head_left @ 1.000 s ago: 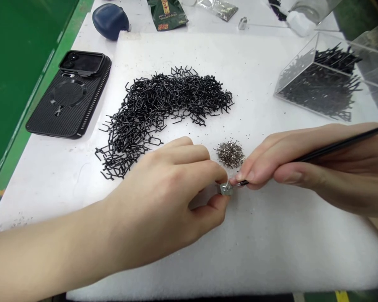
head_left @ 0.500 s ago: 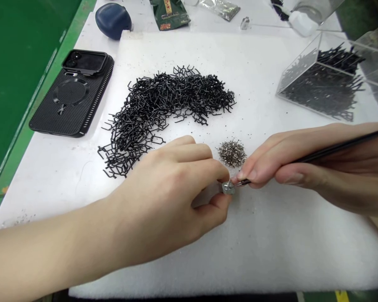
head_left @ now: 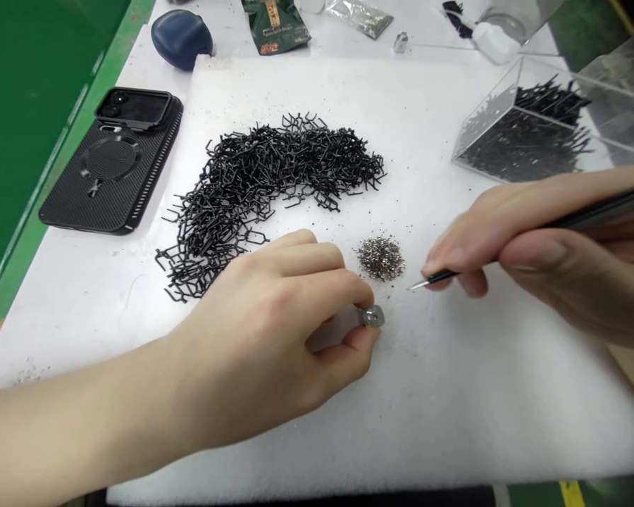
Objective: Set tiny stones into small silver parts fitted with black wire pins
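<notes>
Green-painted workbench [head_left: 26, 176] is being covered by a white foam sheet [head_left: 444, 422], with a phone in a black ribbed case [head_left: 110, 165] being kept off to its left edge. A tangle of bent black wire pieces [head_left: 253, 190] is being left in a curved mass on the foam. Beyond it, the left hand [head_left: 275, 324] is being closed in a firm pinch on a small silvery metal piece [head_left: 373, 317], which is being kept steady and clear of the foam between thumb and fingers. Just above that piece, a heap of tiny silvery beads [head_left: 380, 258] is being left within easy reach. The right hand [head_left: 528, 246] is being curled around a slim black-handled pick [head_left: 438, 279], its fine tip being held near the metal piece, not touching it. Further back, black wire pieces are being held in a clear acrylic box [head_left: 486, 120].
</notes>
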A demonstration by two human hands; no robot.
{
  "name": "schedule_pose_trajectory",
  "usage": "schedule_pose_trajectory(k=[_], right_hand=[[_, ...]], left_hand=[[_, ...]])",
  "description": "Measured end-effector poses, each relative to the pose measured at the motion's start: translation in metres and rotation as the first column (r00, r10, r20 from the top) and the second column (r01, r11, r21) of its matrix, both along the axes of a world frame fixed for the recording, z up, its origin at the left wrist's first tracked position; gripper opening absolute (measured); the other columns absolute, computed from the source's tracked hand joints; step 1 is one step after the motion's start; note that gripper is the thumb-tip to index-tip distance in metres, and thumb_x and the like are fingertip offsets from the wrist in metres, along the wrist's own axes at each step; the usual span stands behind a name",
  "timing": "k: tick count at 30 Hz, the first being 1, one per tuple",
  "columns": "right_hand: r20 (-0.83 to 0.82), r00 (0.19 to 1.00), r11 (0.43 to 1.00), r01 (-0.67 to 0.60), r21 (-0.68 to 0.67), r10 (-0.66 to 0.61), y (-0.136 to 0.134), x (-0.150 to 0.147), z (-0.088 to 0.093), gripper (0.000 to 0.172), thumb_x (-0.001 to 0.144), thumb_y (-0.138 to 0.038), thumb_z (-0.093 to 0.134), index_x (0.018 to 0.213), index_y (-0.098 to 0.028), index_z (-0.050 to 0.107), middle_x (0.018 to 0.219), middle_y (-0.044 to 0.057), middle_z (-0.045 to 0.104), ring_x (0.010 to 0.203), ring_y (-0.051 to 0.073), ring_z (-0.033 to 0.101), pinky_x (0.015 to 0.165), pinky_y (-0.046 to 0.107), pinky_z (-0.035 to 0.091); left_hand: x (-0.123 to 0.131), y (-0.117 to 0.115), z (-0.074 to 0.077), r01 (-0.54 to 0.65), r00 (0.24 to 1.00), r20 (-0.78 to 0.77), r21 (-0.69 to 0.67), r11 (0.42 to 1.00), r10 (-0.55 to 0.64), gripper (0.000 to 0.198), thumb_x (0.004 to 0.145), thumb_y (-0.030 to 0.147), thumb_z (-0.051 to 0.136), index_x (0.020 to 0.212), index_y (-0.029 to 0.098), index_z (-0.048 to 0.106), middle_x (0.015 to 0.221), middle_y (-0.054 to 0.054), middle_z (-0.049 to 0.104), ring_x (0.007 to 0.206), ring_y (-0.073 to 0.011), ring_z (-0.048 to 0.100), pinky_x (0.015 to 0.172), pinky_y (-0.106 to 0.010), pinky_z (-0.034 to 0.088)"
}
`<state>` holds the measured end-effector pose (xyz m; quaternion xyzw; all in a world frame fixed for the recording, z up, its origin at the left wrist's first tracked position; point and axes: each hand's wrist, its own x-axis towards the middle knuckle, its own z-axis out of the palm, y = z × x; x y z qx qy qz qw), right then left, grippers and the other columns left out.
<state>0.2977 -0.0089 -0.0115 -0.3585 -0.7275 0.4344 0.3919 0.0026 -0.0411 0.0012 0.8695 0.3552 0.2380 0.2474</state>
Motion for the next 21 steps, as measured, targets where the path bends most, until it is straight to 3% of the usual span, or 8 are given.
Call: schedule_pose_trajectory(k=[4, 9, 13, 16, 21], right_hand=[[0.157, 0.988, 0.995, -0.011, 0.104, -0.005, 0.002, 0.003, 0.001, 0.005, 0.106, -0.031, 0.098, 0.108, -0.035, 0.100, 0.100, -0.001, 0.094, 0.081, 0.019, 0.086, 0.074, 0.033, 0.069], [0.200, 0.978, 0.994, -0.077, 0.076, 0.061, 0.007, 0.001, 0.007, 0.009, 0.109, -0.039, 0.096, 0.104, -0.031, 0.097, 0.098, 0.001, 0.094, 0.085, 0.022, 0.088, 0.066, 0.033, 0.064], [0.202, 0.971, 0.986, -0.149, 0.079, 0.131, 0.013, 0.000, 0.011, 0.009, 0.111, -0.032, 0.092, 0.103, -0.031, 0.096, 0.097, 0.000, 0.094, 0.083, 0.021, 0.088, 0.066, 0.033, 0.066], [0.177, 0.966, 0.976, -0.205, 0.075, 0.189, 0.015, 0.000, 0.011, 0.008, 0.109, -0.028, 0.092, 0.103, -0.031, 0.096, 0.098, -0.001, 0.095, 0.085, 0.021, 0.090, 0.071, 0.033, 0.070], [0.152, 0.966, 0.973, -0.220, 0.068, 0.208, 0.013, -0.001, 0.009, 0.010, 0.109, -0.026, 0.093, 0.102, -0.032, 0.097, 0.097, -0.002, 0.095, 0.087, 0.020, 0.091, 0.074, 0.030, 0.072]], left_hand=[[-0.001, 0.000, -0.001, -0.018, 1.000, -0.025, -0.003, 1.000, 0.017, 0.015, 0.112, 0.015, 0.074, 0.106, 0.019, 0.088, 0.087, 0.001, 0.076, 0.087, -0.0177, 0.074, 0.083, -0.030, 0.062], [-0.001, 0.001, -0.002, -0.047, 0.999, 0.015, -0.013, 0.999, 0.047, 0.007, 0.109, 0.022, 0.082, 0.110, 0.021, 0.088, 0.085, 0.004, 0.073, 0.079, -0.0144, 0.073, 0.073, -0.029, 0.059], [-0.001, 0.001, -0.002, -0.006, 0.997, 0.078, -0.045, 0.999, 0.009, 0.026, 0.107, 0.014, 0.074, 0.127, 0.020, 0.090, 0.098, 0.000, 0.081, 0.087, -0.0139, 0.077, 0.079, -0.028, 0.065], [-0.002, 0.002, -0.002, 0.020, 0.998, 0.052, -0.057, 0.998, -0.017, 0.027, 0.109, 0.012, 0.068, 0.120, 0.023, 0.091, 0.095, 0.000, 0.081, 0.087, -0.0152, 0.077, 0.081, -0.029, 0.064], [-0.003, 0.004, -0.004, -0.009, 0.999, 0.034, -0.060, 0.998, 0.012, 0.017, 0.111, 0.017, 0.073, 0.108, 0.027, 0.087, 0.084, 0.004, 0.073, 0.075, -0.0135, 0.073, 0.071, -0.028, 0.058]])
